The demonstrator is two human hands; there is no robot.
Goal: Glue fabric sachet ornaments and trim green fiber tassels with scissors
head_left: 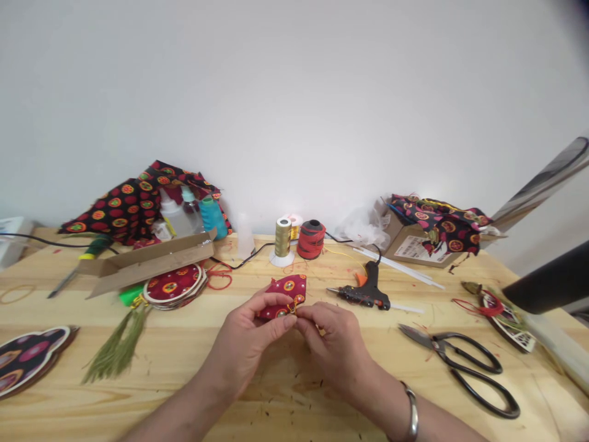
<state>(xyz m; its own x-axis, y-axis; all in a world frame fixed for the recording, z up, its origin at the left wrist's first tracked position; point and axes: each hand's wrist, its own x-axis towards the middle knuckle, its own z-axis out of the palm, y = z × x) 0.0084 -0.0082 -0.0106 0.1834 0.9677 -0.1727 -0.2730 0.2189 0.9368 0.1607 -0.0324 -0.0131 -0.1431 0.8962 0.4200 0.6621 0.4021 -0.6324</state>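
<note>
Between thumb and fingers, my left hand (251, 337) holds a small piece of dark red patterned fabric (289, 286) with orange motifs and pale dots. A thin golden-yellow cord (291, 309) shows at the fabric's lower right edge. My right hand (334, 341) is closed in a pinch at that cord, its fingertips meeting my left thumb. The fingers hide the cord's ends. Both hands are just above the wooden table (285, 393). Beyond them stand a gold thread spool (282, 238) and a red thread spool (311, 239).
A black glue gun (365, 291) and black-handled scissors (453, 356) lie at right. Left are a round tasselled fabric pendant (172, 287), a cardboard box (151, 261) with bottles, and a screwdriver (94, 248). Another box (418, 245) holds fabric at back right.
</note>
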